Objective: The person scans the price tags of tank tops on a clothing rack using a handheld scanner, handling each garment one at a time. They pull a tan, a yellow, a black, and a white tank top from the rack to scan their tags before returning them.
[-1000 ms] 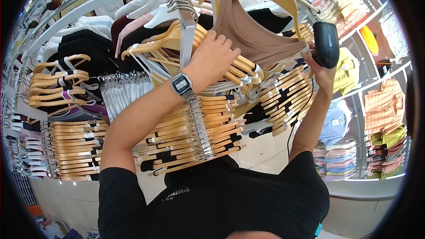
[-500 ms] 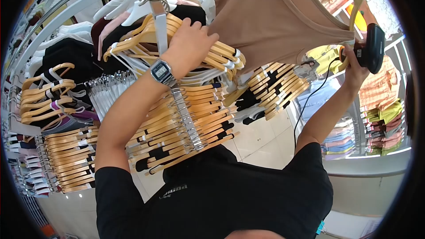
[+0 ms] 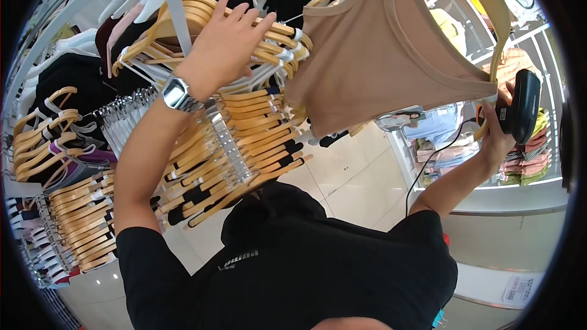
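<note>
The left hand point(image 3: 225, 49) lies spread over wooden hangers point(image 3: 194, 11). The right hand point(image 3: 498, 135) clutches a scanner point(image 3: 526, 107) (black) beside the brown top point(image 3: 373, 55).

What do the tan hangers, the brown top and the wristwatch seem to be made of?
Tan hangers: probably smooth, lightly glossy wood, going by their warm colour and soft highlights; wood-look plastic is possible.
Brown top: matte fabric, perhaps knit; it drapes softly without shine.
Wristwatch: silvery, polished metal or metal-look plastic; it glints.

Black shirt point(image 3: 287, 269), silver digital watch point(image 3: 177, 94).
</note>
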Available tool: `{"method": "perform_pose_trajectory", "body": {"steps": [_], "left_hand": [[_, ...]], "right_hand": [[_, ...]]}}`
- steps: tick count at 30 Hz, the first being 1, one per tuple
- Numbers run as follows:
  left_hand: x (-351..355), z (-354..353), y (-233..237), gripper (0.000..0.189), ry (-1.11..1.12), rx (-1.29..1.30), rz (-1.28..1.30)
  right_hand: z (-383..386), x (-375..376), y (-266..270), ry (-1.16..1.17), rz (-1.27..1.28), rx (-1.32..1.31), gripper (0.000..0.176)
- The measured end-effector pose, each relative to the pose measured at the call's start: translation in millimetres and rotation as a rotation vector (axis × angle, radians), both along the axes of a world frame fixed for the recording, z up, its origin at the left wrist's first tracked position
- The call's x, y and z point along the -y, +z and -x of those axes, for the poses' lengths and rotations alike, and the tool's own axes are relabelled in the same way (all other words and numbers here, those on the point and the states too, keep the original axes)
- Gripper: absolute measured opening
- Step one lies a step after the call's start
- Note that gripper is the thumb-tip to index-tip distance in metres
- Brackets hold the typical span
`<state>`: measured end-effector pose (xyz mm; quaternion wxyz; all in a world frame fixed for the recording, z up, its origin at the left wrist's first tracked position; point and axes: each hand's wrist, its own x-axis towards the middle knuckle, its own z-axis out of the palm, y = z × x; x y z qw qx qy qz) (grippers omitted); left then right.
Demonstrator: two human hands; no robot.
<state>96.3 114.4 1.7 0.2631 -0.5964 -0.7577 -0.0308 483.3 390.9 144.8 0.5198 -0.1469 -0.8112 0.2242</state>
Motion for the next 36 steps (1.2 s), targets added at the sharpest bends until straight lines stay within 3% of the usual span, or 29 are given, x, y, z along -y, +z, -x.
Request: {"method": "perform_pose_trajectory", "body": {"steps": [4,5,8,12,16,20,21,23,26,31,34,35,36], "left_hand": [[11,-28,21,0.089,-0.244,0.4,-0.038],[13,-38,28,0.088,-0.286,0.402,-0.048],[14,-74,40,0.086,-0.296,0.612,-0.029],[-8,-116,25,0.086,-0.341,0.632,-0.082],[-28,-148,3,0.088,-0.366,0.778,-0.027],[-15,-158,13,0.077,-0.187,1.018,-0.105],[-11,-162,9,0.074,-0.187,0.918,-0.106],[-9,-176,-3,0.076,-0.25,0.958,-0.152],[-1,-205,-16,0.078,-0.273,1.054,-0.169],[4,-229,-64,0.071,-0.431,1.476,-0.221],[14,-246,-78,0.061,-0.396,1.649,-0.165],[18,-260,-77,0.051,-0.45,1.821,-0.245],[23,-264,-84,0.047,-0.456,1.786,-0.26]], "right_hand": [[-39,18,-16,0.003,0.031,-0.007,0.062],[-51,17,-22,0.003,0.061,-0.011,0.065],[-89,15,-35,0.018,0.008,-0.018,0.068],[-143,3,-49,0.104,-0.025,-0.116,0.07],[-167,12,-59,0.043,0.015,-0.109,0.07],[-199,5,-73,0.113,0.062,0.06,0.065],[-200,7,-76,0.132,0.096,0.063,0.065],[-206,16,-81,0.167,0.172,0.084,0.066],[-217,22,-87,0.218,0.185,0.124,0.054],[-236,18,-111,0.39,0.204,0.091,0.06],[-244,18,-112,0.495,0.203,0.162,0.058],[-244,22,-114,0.474,0.256,0.138,0.057],[-245,21,-114,0.488,0.252,0.162,0.057]]}}
